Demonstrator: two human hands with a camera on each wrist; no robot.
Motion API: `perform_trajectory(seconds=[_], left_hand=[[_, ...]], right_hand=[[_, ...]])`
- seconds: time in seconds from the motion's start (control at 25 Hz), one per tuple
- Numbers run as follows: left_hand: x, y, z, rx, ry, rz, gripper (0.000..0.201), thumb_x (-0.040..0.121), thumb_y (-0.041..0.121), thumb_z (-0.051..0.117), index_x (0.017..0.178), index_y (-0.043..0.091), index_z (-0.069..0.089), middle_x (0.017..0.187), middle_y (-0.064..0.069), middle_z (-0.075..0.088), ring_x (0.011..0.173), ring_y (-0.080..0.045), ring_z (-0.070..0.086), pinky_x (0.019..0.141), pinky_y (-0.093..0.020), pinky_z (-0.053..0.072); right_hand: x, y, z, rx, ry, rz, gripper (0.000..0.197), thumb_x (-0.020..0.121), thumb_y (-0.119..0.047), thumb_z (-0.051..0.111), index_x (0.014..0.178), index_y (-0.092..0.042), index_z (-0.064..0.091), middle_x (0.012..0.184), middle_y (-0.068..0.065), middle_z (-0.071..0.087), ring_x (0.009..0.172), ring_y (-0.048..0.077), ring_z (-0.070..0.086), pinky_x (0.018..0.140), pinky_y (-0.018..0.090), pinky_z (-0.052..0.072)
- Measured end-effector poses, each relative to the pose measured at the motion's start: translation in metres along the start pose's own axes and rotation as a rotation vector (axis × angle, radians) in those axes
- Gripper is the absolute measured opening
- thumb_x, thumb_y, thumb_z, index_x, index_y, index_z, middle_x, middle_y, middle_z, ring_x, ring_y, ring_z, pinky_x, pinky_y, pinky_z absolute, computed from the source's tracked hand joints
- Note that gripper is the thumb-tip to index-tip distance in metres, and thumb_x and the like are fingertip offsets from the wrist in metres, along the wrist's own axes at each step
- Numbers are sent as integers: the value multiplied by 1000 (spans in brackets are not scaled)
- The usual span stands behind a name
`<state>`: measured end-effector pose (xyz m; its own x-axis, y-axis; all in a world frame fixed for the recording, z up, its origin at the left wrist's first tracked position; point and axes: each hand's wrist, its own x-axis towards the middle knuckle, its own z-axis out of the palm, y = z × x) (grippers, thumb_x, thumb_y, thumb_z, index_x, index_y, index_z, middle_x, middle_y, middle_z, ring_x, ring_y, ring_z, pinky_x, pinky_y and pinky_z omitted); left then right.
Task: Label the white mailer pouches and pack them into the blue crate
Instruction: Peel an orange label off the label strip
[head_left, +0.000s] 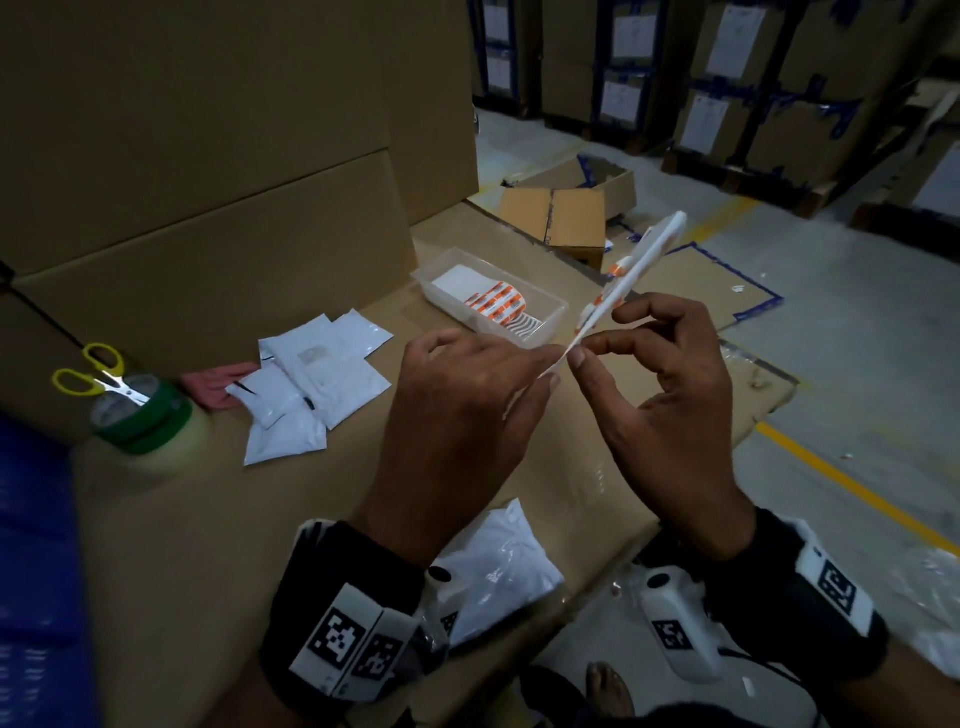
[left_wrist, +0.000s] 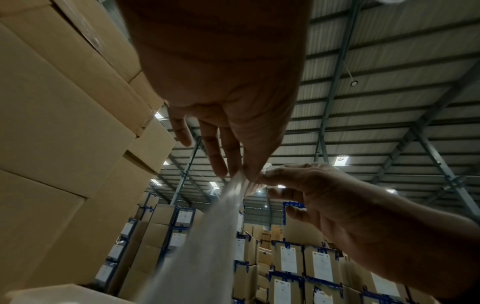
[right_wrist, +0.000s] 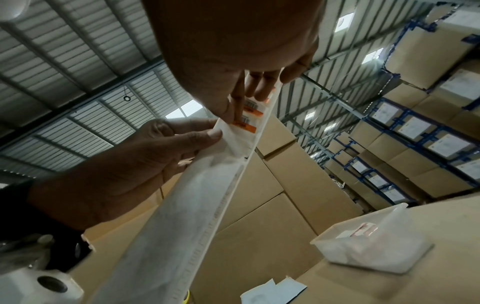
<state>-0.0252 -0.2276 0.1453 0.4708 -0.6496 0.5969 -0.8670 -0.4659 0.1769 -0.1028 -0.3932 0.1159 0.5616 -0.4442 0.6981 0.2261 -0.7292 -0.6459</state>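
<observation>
A white label strip (head_left: 631, 273) with orange labels is held up over the cardboard table, slanting away to the upper right. My left hand (head_left: 543, 358) pinches its near end. My right hand (head_left: 597, 338) pinches the strip just beyond, thumb and forefinger at an orange label (right_wrist: 244, 125). The left wrist view shows the strip (left_wrist: 207, 236) hanging from both sets of fingertips. A pile of white mailer pouches (head_left: 311, 379) lies to the left on the table. One more pouch (head_left: 498, 571) lies below my wrists. The blue crate (head_left: 31, 545) is at the left edge.
A clear plastic tray (head_left: 540, 312) holding more orange labels stands behind the hands. Yellow-handled scissors (head_left: 104, 374) stick out of a green tape roll (head_left: 145, 421) at the left, beside a pink cloth (head_left: 218, 382). Tall cartons wall the back left; open cartons lie on the floor beyond.
</observation>
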Motion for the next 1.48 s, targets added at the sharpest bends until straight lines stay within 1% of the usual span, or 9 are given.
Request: perform_trajectory(seconds=[0.12,0.28,0.48,0.64,0.72,0.88,1.08,1.24,1.48], left_hand=[[-2,1,-4,-24,18,-9,23,98,32,65,120,26,72,113,7,75,106,-15,66,98,-41,42],[0,3,-9,-27,28,-60,25,98,39,65,121,29,70,111,13,73,106,-11,64,99,-35,36],[6,5,-14,21,67,-84,19,98,45,61,103,31,74,100,14,76,96,-9,67,97,-38,38],[5,5,-15,-54,146,-165,18,95,41,65,93,27,76,87,13,76,81,-9,68,93,-41,45],[3,5,-14,-85,130,-206,20,95,41,65,95,25,78,86,13,76,76,-9,67,88,-44,50],[2,-1,-13,-119,69,-158,24,99,40,63,106,23,78,93,7,78,77,-12,69,83,-44,53],[1,-7,-10,-138,75,-160,27,97,40,65,110,21,78,98,5,78,78,-12,69,79,-34,52],[0,-8,-11,-175,57,-168,23,99,38,66,112,24,77,101,9,78,85,-10,70,81,-45,53],[1,-9,-11,-190,49,-158,25,98,40,65,112,24,78,102,8,78,87,-8,71,82,-48,53]], right_hand=[[-1,-5,0,-8,26,-25,8,89,-21,79,95,-16,78,114,0,57,113,16,58,95,34,48],[3,-12,1,12,5,38,9,86,-31,76,90,-23,75,116,-3,57,112,13,58,94,52,49],[8,-16,5,-2,16,15,9,84,-27,80,88,-20,76,106,-3,51,104,19,55,88,46,50],[8,-15,12,-8,19,29,10,83,-30,81,87,-22,76,102,-5,47,101,21,55,87,49,50],[8,-14,14,11,19,53,11,83,-31,80,87,-22,75,104,-6,47,102,20,56,87,49,51],[5,-16,16,16,7,62,16,85,-38,78,88,-22,77,108,-4,52,108,17,56,88,49,52],[5,-17,18,8,48,50,14,87,-31,78,88,-17,77,106,-1,53,105,13,56,85,45,52],[5,-18,17,6,36,41,11,87,-31,78,90,-20,77,107,-5,51,104,12,57,85,48,52],[6,-17,15,26,24,58,9,86,-30,78,90,-22,76,108,-5,53,106,12,58,86,48,51]])
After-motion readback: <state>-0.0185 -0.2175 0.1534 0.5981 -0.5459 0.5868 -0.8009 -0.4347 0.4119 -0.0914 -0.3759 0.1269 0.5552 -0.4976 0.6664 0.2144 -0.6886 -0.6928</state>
